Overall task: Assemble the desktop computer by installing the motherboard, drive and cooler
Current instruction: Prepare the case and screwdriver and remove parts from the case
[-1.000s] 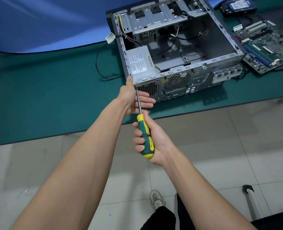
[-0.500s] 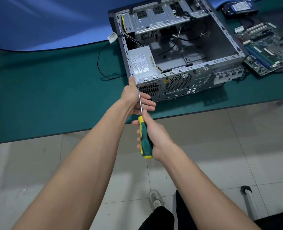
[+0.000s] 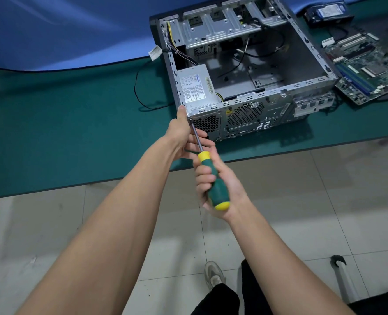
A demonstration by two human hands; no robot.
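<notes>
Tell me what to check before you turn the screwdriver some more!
1. Right hand grips the screwdriver handle: ok.
2. Tip sits at the rear corner of the computer case, by the power supply: ok.
3. Tip seated in a screw head: cannot tell, too small.
4. Left hand steadies the case corner, thumb up on the edge: ok.
5. Left fingers lie right beside the shaft: not ok, risk if it slips.
6. Motherboard lies outside the case: ok, not yet installed.
</notes>
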